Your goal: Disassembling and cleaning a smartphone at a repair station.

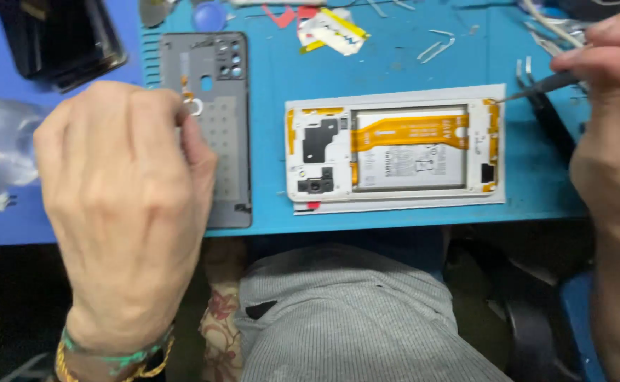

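Blue matting covers the tabletop, its near edge running just above the person's grey-clad lap. Near the middle of that edge lies an opened phone, back off, white frame up, with battery and orange ribbon cable exposed. Its long axis runs left to right, parallel to the near edge; the camera end points left and the far end points right.

At the phone's upper right corner sits the tip of a thin dark tool, clamped in the fingers of the right hand, which comes in from the right edge. As I judge it, a slip there could skid the tip across the frame onto the orange cable or battery and scratch or pierce them, since nothing pins the phone down.

To the left lies the grey back cover, inner side up and long axis running away from the near edge. Over it hovers the left hand, fingers curled together; whether they pinch anything I cannot tell. Tweezers, scraps and a dark device lie towards the far edge.
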